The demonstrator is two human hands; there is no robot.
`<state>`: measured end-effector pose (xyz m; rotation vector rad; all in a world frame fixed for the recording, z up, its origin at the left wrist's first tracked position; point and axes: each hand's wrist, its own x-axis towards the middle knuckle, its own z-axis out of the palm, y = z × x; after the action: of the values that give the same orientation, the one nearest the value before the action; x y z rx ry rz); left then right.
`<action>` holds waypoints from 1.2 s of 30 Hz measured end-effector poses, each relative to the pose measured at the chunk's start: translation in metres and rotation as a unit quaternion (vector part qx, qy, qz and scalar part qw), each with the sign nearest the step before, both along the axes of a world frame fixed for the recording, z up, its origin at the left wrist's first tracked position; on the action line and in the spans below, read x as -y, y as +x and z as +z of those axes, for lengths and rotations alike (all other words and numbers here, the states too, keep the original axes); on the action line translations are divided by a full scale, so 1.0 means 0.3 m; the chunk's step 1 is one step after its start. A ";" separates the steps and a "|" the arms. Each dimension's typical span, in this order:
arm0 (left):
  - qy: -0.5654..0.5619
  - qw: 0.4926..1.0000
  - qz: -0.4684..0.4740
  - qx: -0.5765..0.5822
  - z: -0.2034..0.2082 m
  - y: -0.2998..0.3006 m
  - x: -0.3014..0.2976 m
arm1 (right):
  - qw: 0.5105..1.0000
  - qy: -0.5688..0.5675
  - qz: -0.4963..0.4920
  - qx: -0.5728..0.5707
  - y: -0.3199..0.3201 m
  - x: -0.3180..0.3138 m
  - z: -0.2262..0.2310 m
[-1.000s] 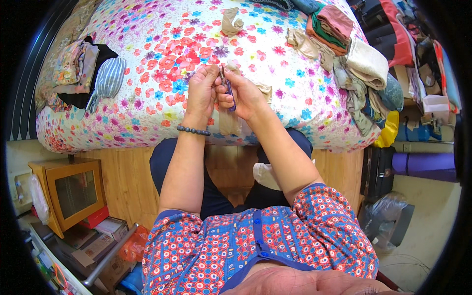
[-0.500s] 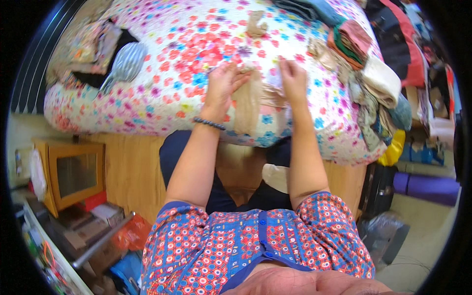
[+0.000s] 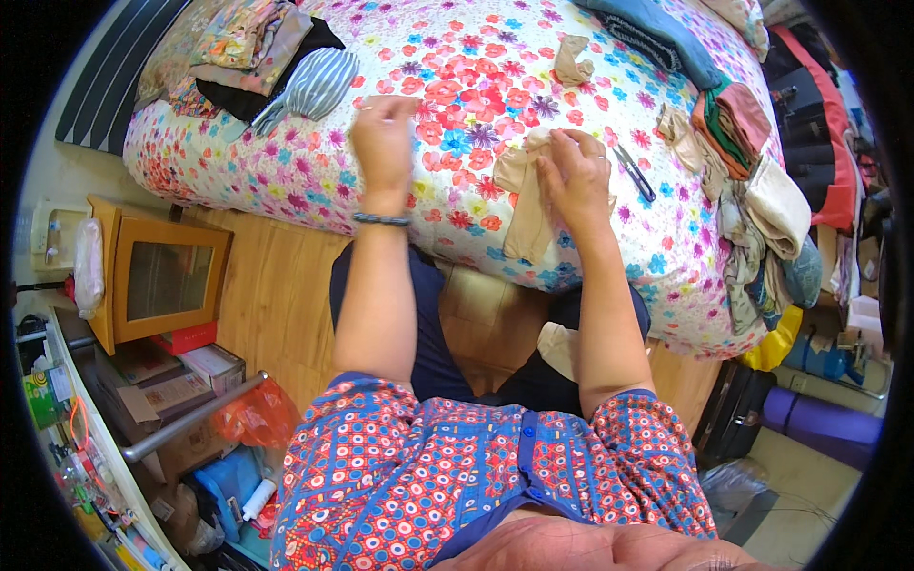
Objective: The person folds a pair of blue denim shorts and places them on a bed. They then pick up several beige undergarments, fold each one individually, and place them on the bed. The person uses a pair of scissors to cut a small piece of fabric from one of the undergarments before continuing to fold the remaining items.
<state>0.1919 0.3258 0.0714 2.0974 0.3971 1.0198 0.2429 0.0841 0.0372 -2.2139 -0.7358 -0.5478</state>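
My right hand (image 3: 577, 176) is closed on the upper part of a thin beige sock-like piece of fabric (image 3: 526, 224), which lies on the flowered bed near its front edge. My left hand (image 3: 383, 143), with a dark bead bracelet on its wrist, is raised over the bed to the left, apart from the fabric. Its fingers are curled and pressed together, slightly blurred; anything in them is too small to make out. Just right of my right hand lies a small dark pair of snips or cutter (image 3: 636, 175). A second beige fabric piece (image 3: 573, 63) lies farther back.
Folded clothes and a striped bundle (image 3: 319, 84) lie at the bed's far left. More clothes (image 3: 733, 124) and jeans (image 3: 657, 38) are piled along the right. A cream cloth (image 3: 560, 348) rests on my lap. A wooden cabinet (image 3: 114, 285) stands on the left.
My left hand has pulled away from the beige fabric toward the left. My right hand has come onto the fabric. The dark cutting tool now shows beside it. The view has shifted.
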 end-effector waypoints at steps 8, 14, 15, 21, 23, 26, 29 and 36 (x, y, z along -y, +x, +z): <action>-0.070 0.993 0.082 -0.049 -0.066 -0.094 -0.321 | 0.998 0.059 -0.020 -0.028 0.020 0.024 -0.023; -0.320 0.947 0.021 0.004 -0.083 -0.079 -0.315 | 0.997 0.059 -0.033 -0.027 0.020 0.032 -0.022; -0.324 0.945 0.036 0.012 -0.069 -0.076 -0.309 | 0.997 0.061 -0.033 -0.025 0.024 0.036 -0.024; -0.220 0.972 0.084 0.027 -0.062 -0.073 -0.284 | 0.997 0.074 -0.021 -0.028 0.026 0.041 -0.015; -0.164 0.985 0.055 0.006 -0.036 -0.049 -0.184 | 0.997 0.076 -0.022 -0.024 0.031 0.051 -0.017; -0.081 0.986 -0.120 -0.078 -0.050 -0.024 0.044 | 0.996 0.079 -0.015 -0.050 0.031 0.040 -0.027; 0.034 0.961 -0.218 -0.167 -0.102 -0.029 0.193 | 0.997 0.062 0.027 -0.032 0.033 -0.002 -0.022; 0.077 0.940 -0.303 -0.133 -0.092 -0.034 0.306 | 0.986 0.125 0.076 0.081 0.077 -0.052 -0.058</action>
<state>0.1818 0.2340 0.0437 2.2872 -0.2108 0.4151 0.2661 0.0998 0.0199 -1.8810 -0.8616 -0.7078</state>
